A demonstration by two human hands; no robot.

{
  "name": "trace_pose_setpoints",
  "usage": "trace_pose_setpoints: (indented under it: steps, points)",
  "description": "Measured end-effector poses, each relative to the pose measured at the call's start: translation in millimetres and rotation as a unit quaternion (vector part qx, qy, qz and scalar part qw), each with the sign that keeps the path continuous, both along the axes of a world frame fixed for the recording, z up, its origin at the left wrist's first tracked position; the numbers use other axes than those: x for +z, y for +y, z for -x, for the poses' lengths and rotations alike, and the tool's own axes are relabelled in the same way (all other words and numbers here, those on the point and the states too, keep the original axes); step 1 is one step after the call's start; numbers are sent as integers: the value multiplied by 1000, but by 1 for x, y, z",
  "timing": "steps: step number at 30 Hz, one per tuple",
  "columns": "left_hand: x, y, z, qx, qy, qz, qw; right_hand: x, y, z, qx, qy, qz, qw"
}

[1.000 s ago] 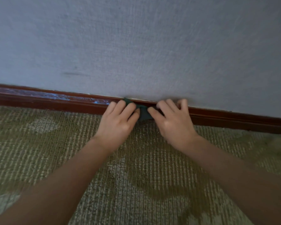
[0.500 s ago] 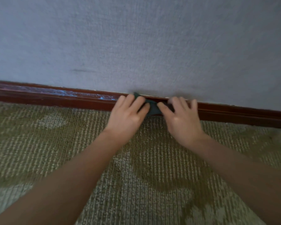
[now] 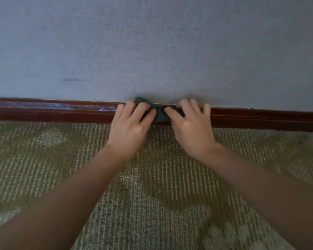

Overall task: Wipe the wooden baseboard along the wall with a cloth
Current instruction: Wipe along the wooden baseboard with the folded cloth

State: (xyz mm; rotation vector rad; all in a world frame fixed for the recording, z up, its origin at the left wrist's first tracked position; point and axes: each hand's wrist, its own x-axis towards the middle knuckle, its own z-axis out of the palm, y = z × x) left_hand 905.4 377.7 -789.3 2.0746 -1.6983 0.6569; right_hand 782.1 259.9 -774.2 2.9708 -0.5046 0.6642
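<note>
Two hands, left hand (image 3: 128, 127) and right hand (image 3: 190, 130), sit close side by side, fingers laid fairly flat and pressing a dark green cloth (image 3: 159, 115) against the baseboard (image 3: 260, 118). Whether either thumb pinches the cloth from below I cannot tell. The cloth is bunched between them, its upper corner touching the wall (image 3: 152, 51). The baseboard's long axis runs left to right across the view, where wall meets carpet (image 3: 152, 195), so any stroke has to travel sideways along it. Pale bluish smears (image 3: 65, 106) show on the stretch to the left, just beside the left hand; the stretch to the right looks darker and cleaner. A leftward slide seems the likely call.
</note>
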Motion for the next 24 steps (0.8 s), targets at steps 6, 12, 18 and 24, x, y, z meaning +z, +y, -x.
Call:
trace_pose_setpoints:
  steps: [6,12,18,24]
  points:
    - [-5,-8,9,-9,8,-47,999,-6,-14,11,6,13,17,1000]
    - [-1,-26,27,-12,15,-48,999,1,-31,33,0,39,58,998]
    - [5,-48,47,-36,-1,-88,995,4,-57,58,-13,59,89,994]
    - [8,-21,24,-21,-32,-136,990,3,-25,31,-18,38,33,999]
